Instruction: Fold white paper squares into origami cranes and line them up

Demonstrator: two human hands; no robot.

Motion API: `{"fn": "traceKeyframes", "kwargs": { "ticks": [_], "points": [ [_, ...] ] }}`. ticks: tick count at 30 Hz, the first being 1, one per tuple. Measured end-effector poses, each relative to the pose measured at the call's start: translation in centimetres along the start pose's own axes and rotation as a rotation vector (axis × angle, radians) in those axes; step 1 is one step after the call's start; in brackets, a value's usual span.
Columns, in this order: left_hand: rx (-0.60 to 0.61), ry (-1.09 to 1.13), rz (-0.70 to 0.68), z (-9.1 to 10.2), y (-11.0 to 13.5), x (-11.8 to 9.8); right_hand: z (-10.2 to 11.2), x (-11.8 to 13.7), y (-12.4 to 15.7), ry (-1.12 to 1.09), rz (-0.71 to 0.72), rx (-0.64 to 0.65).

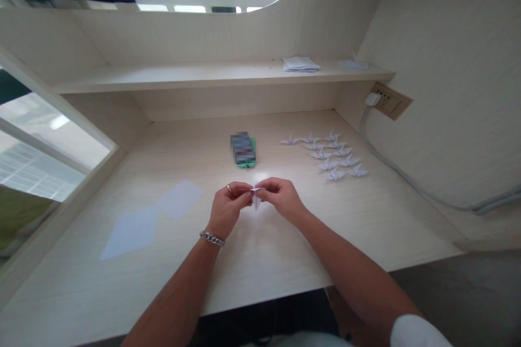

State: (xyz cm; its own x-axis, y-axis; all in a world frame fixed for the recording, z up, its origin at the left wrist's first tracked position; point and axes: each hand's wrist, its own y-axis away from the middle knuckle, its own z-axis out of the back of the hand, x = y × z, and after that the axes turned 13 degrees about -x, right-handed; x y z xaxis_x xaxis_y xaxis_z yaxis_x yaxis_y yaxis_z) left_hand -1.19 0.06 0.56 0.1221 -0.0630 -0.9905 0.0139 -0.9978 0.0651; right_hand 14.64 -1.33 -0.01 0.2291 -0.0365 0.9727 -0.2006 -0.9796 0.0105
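Observation:
Between my two hands, above the middle of the desk, is a small folded piece of white paper [256, 201] with a point hanging downward. My left hand [230, 203] pinches its left side between thumb and fingers. On the opposite side, my right hand [281, 195] grips it in the same way. Fingertips cover part of the folds. To the right stand several white paper cranes [334, 158] in loose rows. Two flat white sheets lie on the left, a smaller sheet [180, 199] and a larger sheet [130, 232].
A phone-like object [243, 149] with a green edge, blurred out, lies beyond my hands. Above the desk [260, 265] runs a shelf [195, 77] bearing a paper stack [300, 64]. A white plug [372, 99] sits in the wall socket at right, its cable [401, 173] trailing along the wall.

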Motion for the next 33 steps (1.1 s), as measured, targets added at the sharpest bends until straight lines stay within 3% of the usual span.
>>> {"fn": "traceKeyframes", "kwargs": {
  "ticks": [3, 8, 15, 19, 22, 28, 33],
  "points": [
    [-0.025, 0.045, 0.009, 0.2, -0.2, 0.2, 0.3, 0.3, -0.1, -0.008, -0.094, 0.028],
    [-0.035, 0.033, 0.016, 0.1, -0.2, 0.3, 0.3, -0.2, -0.2, 0.026, -0.029, -0.039],
    [-0.116, -0.040, -0.054, -0.4, -0.1, 0.3, -0.3, -0.8, -0.4, 0.048, -0.053, -0.122],
    [-0.006, -0.124, -0.040, -0.6, 0.0, 0.7, -0.5, -1.3, -0.5, 0.019, 0.016, -0.189],
    [0.014, -0.259, -0.112, -0.4, -0.1, 0.9, -0.2, -1.1, -0.4, 0.067, 0.054, -0.147],
    [0.030, -0.526, -0.352, -0.3, 0.2, 0.2, 0.7, -0.1, -0.3, 0.409, 0.268, 0.021],
    [-0.063, -0.437, -0.313, -0.4, 0.2, 0.0, 0.6, -0.5, -0.5, 0.275, 0.150, -0.024]
  ]
}}
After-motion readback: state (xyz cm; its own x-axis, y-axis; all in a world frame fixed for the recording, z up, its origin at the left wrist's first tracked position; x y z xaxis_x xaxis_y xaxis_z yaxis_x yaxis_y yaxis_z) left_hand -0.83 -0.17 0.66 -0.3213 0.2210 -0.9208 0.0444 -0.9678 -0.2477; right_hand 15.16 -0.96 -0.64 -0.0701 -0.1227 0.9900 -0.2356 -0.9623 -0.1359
